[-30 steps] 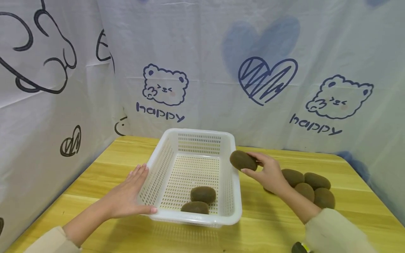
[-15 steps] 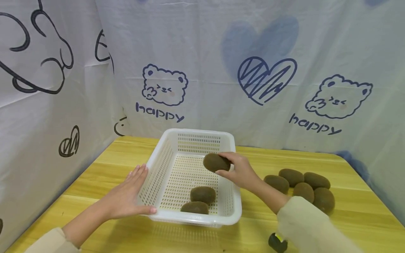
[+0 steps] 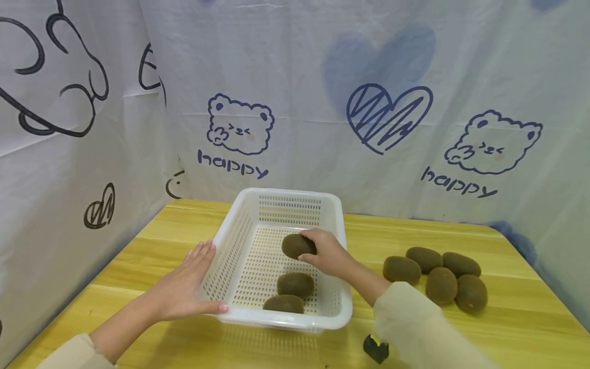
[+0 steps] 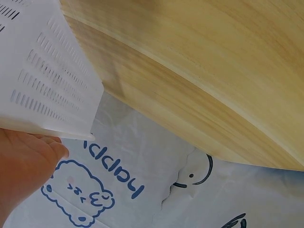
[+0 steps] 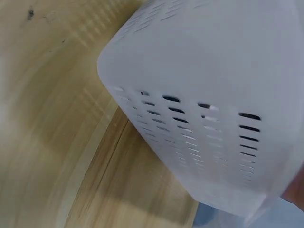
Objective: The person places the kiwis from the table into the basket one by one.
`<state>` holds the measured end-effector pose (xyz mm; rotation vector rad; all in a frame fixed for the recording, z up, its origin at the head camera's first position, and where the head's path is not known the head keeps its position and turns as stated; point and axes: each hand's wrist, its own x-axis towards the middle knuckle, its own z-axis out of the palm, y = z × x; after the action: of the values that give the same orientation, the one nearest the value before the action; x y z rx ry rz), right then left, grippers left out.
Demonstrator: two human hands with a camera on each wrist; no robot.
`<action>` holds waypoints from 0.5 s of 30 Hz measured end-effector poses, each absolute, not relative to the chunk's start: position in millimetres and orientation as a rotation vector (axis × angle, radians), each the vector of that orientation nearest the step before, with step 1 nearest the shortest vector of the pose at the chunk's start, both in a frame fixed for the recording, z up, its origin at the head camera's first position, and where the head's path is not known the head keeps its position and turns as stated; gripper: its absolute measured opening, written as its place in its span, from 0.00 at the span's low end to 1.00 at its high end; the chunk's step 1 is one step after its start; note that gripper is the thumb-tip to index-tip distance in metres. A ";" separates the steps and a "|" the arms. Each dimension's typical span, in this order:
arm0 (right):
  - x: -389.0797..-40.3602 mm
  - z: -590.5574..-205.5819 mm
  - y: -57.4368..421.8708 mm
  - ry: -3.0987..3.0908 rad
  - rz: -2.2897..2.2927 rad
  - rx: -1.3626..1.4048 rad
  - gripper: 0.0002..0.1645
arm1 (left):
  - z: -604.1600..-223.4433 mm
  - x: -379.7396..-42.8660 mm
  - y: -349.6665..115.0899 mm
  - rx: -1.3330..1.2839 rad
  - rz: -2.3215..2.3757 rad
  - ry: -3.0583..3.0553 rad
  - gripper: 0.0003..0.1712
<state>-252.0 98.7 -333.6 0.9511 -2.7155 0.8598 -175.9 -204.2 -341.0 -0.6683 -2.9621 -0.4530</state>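
Note:
A white perforated plastic basket [image 3: 332, 319] stands on the wooden table. My left hand [image 3: 186, 284] rests on its left rim with fingers extended and thumb along the near rim. The left wrist view shows that hand [image 4: 26, 161] at the rim too. Inside the basket, my right hand [image 3: 326, 252] holds a brown kiwi [image 3: 294, 246] between thumb and fingers, low over the basket floor; whether it touches is unclear. Two more kiwis lie near the front, the upper kiwi [image 3: 295, 284] and the lower kiwi [image 3: 283, 303]. In the right wrist view, the basket wall [image 5: 213, 57] hides the kiwis.
Several loose kiwis [image 3: 441, 286] lie clustered on the table [image 3: 521, 318], right of the basket. A small dark object with a yellow patch [image 3: 375, 349] shows beside the right sleeve. A white printed cloth [image 3: 313, 154] hangs behind and at both sides.
My right hand has carried the kiwi leftward over the basket's right rim and down inside. The loose kiwis on the table are now uncovered. My left hand and the basket have stayed put.

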 end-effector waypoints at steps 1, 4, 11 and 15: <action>-253.0 -334.0 97.3 -2.744 0.848 0.951 0.28 | -340.2 -175.7 -204.0 -0.670 -0.453 -2.962 0.69; -256.1 -335.5 92.9 -2.826 0.779 0.971 0.26 | -338.4 -175.2 -204.2 -0.678 -0.445 -2.959 0.69; -261.3 -336.6 82.0 -3.047 0.600 0.941 0.16 | -339.0 -173.4 -206.1 -0.685 -0.469 -2.934 0.68; -262.2 -338.3 80.4 -3.119 0.472 0.886 0.11 | -339.1 -173.1 -204.9 -0.692 -0.470 -2.926 0.68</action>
<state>-262.2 80.4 -338.3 0.8861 -3.1192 0.4725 -173.1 -204.9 -339.1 -0.6919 -2.9264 -0.4699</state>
